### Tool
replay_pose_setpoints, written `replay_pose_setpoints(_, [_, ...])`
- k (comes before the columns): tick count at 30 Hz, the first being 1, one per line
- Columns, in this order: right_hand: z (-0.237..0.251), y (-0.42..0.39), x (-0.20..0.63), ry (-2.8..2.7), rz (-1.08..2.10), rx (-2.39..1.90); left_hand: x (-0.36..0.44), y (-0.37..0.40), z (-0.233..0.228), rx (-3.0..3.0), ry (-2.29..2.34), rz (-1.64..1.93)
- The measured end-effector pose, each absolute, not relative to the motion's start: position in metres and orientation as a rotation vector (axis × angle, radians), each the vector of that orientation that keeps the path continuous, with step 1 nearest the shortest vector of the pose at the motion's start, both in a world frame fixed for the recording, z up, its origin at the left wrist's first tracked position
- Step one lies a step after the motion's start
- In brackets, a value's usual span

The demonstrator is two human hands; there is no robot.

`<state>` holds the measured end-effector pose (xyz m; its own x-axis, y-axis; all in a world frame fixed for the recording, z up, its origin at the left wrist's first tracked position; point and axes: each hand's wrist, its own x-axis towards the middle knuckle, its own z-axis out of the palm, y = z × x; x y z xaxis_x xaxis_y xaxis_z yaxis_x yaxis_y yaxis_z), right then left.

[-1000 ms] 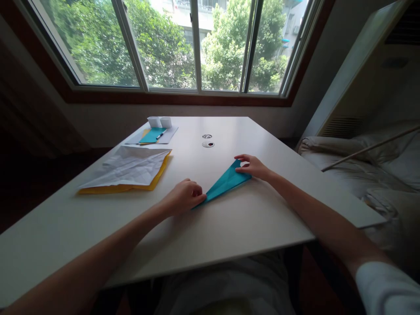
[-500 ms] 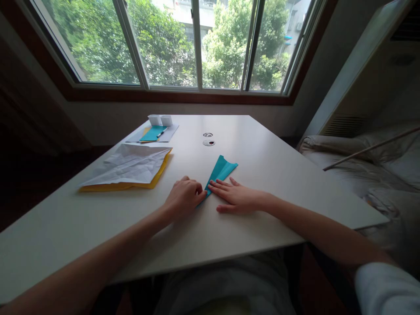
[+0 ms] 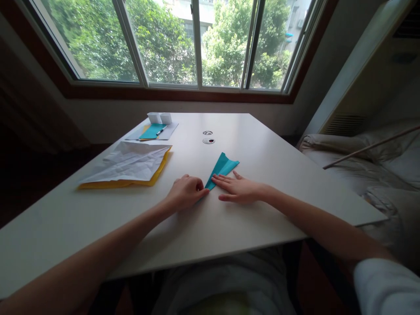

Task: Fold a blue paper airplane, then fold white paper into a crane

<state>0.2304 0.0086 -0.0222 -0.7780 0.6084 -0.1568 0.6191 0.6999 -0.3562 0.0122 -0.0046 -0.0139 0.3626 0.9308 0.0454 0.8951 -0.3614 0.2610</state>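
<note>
cups (image 3: 159, 117), two small white ones, stand side by side at the far left of the table (image 3: 278, 175); from here i cannot tell what is in them. just in front of them lies a grey sheet (image 3: 170, 130) with a teal card (image 3: 151, 131) and a pen (image 3: 160, 131) on top. nearer, a crumpled white paper (image 3: 131, 164) rests on a yellow sheet (image 3: 157, 173), well left of the hands. two round ports (image 3: 208, 136) sit in the tabletop beyond the work.

teal folded paper (image 3: 222, 166) lies flat mid-table, a long narrow wedge pointing toward the person. left hand (image 3: 185, 194) is curled, fingertips pinching the near tip of it against the table. right hand (image 3: 238, 189) lies open and flat, fingers (image 3: 221, 179) spread, pressing on the lower part of the wedge, holding nothing. the two hands almost touch at the tip. nothing stands between them and the paper; the far wide end sticks out free past the fingers.

beside the table on the right, a rumpled bed (image 3: 361, 166); behind, a wide window (image 3: 197, 43) full of trees.
</note>
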Motion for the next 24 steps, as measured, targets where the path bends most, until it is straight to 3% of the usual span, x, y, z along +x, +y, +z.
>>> replay_pose_setpoints(12, [-0.029, 0.057, 0.268, 2.663, -0.443, 1.51, 0.011, -0.005, -0.013, 2.405, 1.626, 0.27])
replay_pose_setpoints(24, [-0.033, 0.054, 0.271, 2.873, -0.225, 1.482, 0.01, -0.009, -0.01, 2.404, 1.642, 0.269])
